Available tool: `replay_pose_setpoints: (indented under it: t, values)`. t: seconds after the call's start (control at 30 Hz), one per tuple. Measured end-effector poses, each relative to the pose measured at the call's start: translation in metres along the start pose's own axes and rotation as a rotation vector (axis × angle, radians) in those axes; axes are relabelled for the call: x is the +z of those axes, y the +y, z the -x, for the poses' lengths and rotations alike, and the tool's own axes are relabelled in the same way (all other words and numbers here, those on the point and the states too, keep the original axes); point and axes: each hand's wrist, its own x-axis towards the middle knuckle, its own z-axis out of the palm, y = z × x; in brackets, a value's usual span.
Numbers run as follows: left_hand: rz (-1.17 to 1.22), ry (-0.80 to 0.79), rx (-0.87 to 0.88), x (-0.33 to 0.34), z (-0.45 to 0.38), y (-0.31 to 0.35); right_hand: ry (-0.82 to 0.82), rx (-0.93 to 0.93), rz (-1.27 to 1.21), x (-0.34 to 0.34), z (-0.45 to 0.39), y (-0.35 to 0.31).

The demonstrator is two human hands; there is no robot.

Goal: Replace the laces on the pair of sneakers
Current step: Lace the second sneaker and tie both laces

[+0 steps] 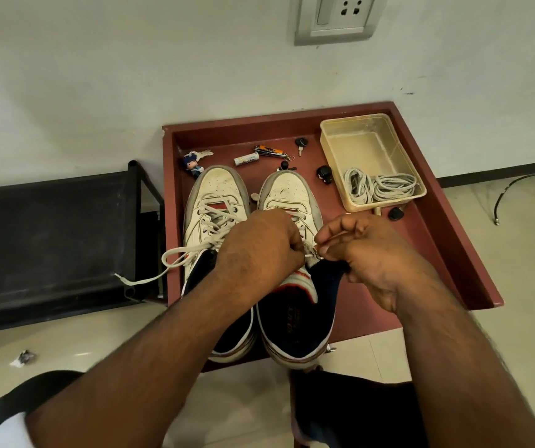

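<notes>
Over the right sneaker on the counter, our left hand and right hand both pinch its lace (new laces wait boxed nearby), and a hard yank could jam the knot.

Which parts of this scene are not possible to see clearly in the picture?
Head view:
- Upper eyelets and lace of the right white leather sneaker: covered by the left hand and right hand.
- Label text on the small white battery: too small.
- Grey wall socket: top cut off by the frame edge.
- Person's lap: cut off at the bottom.
</notes>
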Motion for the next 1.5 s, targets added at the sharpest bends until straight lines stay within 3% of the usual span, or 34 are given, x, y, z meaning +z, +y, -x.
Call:
replay_pose_setpoints:
  t: [0.13,0.4,0.63,0.77,0.83,0.9,1.0,1.1,1.27,1.37,1.43,1.5]
  values:
    - [0.044,0.021,-0.012,-0.001,0.0,-0.002,-0.01,0.055,-0.162,-0.003,-0.001,0.0]
    - [0.039,0.027,-0.03,0.001,-0.001,-0.001,-0.045,0.022,-0.017,0.001,-0.005,0.005]
    - [-0.028,0.035,0.004,-0.003,-0.001,-0.004,-0.019,-0.059,0.414,-0.015,-0.005,0.01]
    - [-0.085,0.067,0.033,-0.007,0.001,-0.008,0.118,0.101,0.765,-0.075,0.008,0.019]
    - [-0.1,0.073,0.037,-0.007,0.003,-0.007,0.194,0.121,0.821,-0.084,0.014,0.02]
    - [-0.108,0.073,0.041,-0.006,0.003,-0.005,0.216,-0.01,0.802,-0.066,0.011,0.015]
    - [-0.119,0.076,0.042,-0.006,0.002,-0.004,0.01,-0.202,0.62,-0.02,0.005,0.004]
    - [-0.11,0.069,0.035,-0.007,0.001,-0.006,-0.159,-0.155,0.655,-0.014,-0.006,0.005]
    - [-0.012,0.104,-0.055,-0.033,0.0,-0.015,-0.001,0.211,0.969,-0.074,-0.012,0.018]
    - [-0.08,0.004,-0.079,-0.047,0.0,-0.023,0.038,0.071,0.757,-0.061,-0.011,0.018]
    - [-0.125,-0.12,-0.075,-0.048,0.004,-0.022,-0.117,-0.013,0.495,-0.035,-0.007,0.008]
    - [-0.191,-0.167,-0.065,-0.042,0.006,-0.02,-0.228,-0.066,0.528,-0.013,-0.007,0.003]
